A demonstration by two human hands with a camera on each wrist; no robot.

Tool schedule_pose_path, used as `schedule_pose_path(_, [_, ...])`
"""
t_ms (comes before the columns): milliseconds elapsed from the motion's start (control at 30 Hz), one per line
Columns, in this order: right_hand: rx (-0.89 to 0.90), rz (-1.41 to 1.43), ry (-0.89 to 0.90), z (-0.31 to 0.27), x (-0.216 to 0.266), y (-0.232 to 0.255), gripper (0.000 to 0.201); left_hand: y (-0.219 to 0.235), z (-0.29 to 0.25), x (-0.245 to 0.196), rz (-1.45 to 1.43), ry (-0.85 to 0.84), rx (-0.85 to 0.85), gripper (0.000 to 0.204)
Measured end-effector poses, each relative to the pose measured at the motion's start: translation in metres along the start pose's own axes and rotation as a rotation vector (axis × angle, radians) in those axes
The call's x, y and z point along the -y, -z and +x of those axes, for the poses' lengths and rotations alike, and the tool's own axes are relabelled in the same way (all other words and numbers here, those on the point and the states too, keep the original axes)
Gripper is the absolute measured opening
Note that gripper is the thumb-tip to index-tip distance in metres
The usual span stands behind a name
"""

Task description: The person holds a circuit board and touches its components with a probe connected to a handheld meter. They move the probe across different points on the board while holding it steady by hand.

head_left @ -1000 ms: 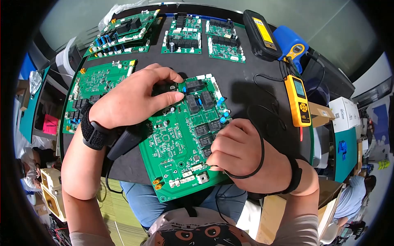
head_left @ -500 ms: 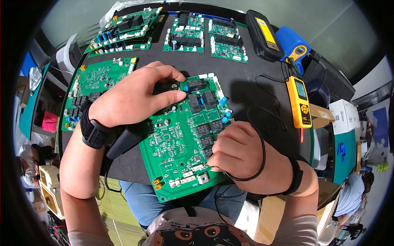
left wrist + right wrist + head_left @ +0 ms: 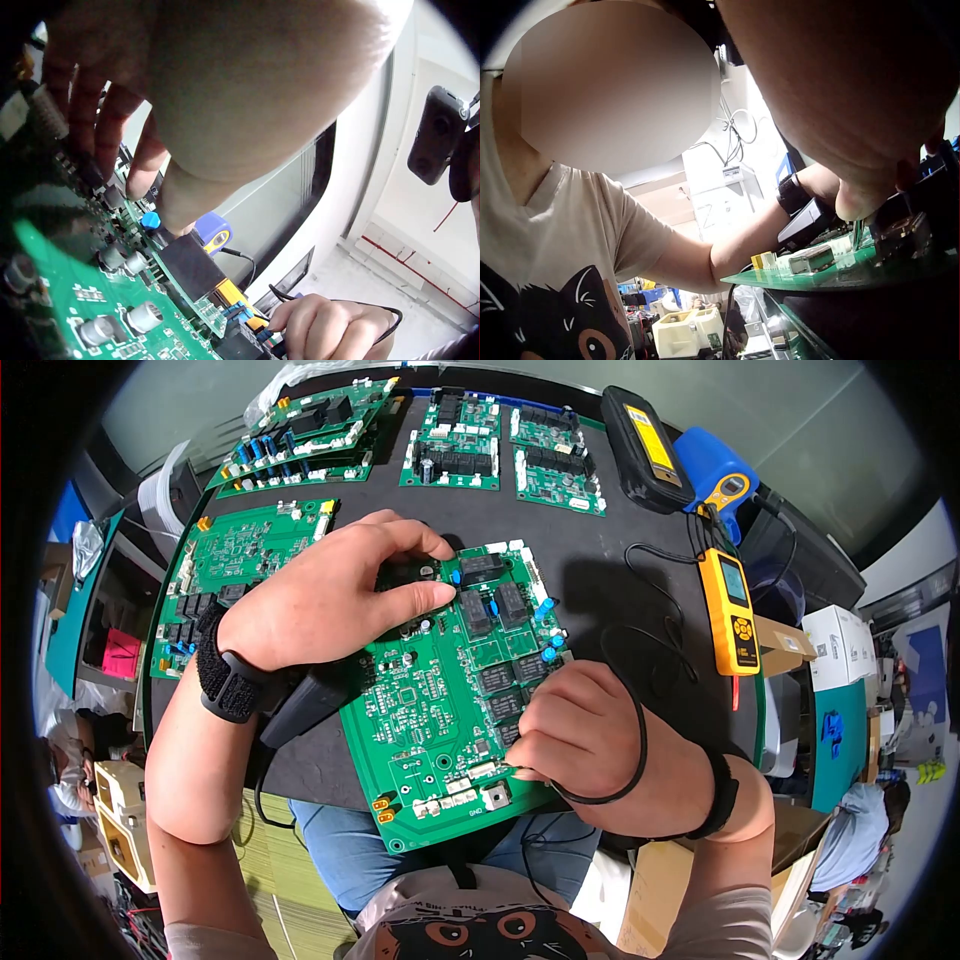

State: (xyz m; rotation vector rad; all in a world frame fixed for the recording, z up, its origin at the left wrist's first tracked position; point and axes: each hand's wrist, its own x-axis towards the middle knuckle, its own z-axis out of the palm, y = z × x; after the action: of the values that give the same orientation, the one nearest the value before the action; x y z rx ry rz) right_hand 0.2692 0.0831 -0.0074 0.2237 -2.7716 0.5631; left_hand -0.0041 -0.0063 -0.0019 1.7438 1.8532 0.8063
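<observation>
A large green circuit board (image 3: 440, 710) lies at an angle near the table's front edge, with black relays (image 3: 495, 677) along its right half. My left hand (image 3: 320, 595) grips its upper left edge, thumb by a blue part; in the left wrist view that hand's fingers (image 3: 109, 135) reach over the edge. At the lower right edge my right hand (image 3: 585, 735) has its fingers curled, pinching the end of a black cable (image 3: 641, 735) beside a white connector (image 3: 483, 769). In the right wrist view thin pins (image 3: 858, 234) show below the thumb; the fingertips partly hide the contact.
Another board (image 3: 240, 550) lies left, stacked boards (image 3: 300, 445) behind it, and several smaller boards (image 3: 450, 465) at the back. A yellow meter (image 3: 730, 610), black case (image 3: 645, 450) and blue device (image 3: 715, 470) stand right. A dark tool (image 3: 310, 705) lies under my left wrist.
</observation>
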Motion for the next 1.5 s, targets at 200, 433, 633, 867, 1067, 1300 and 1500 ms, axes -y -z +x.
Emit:
schedule_pose_path(200, [0.007,0.009,-0.006,-0.001,0.000,0.000,0.023,0.000,0.000,0.000,0.000,-0.001,0.011,0.038])
schedule_pose_path(433, [-0.006,0.002,0.000,-0.001,0.000,-0.002,0.024,0.000,0.000,0.000,-0.023,0.006,0.014,0.038])
schedule_pose_path(633, [-0.001,0.012,-0.008,-0.001,0.000,0.000,0.023,0.000,0.001,0.000,-0.021,0.008,0.017,0.038])
schedule_pose_path(867, [-0.017,0.010,0.004,-0.001,0.000,-0.001,0.023,0.000,0.001,0.000,-0.013,0.009,0.017,0.039])
schedule_pose_path(1067, [-0.022,0.010,0.010,-0.001,-0.001,-0.002,0.023,0.000,0.001,0.000,-0.011,0.009,0.018,0.039])
schedule_pose_path(1300, [-0.018,0.008,0.010,-0.002,-0.001,-0.002,0.023,0.000,-0.001,-0.001,-0.009,0.004,0.013,0.037])
schedule_pose_path(1500, [-0.039,0.009,0.043,-0.003,-0.004,-0.005,0.022,0.004,0.001,-0.014,-0.003,0.062,0.048,0.036])
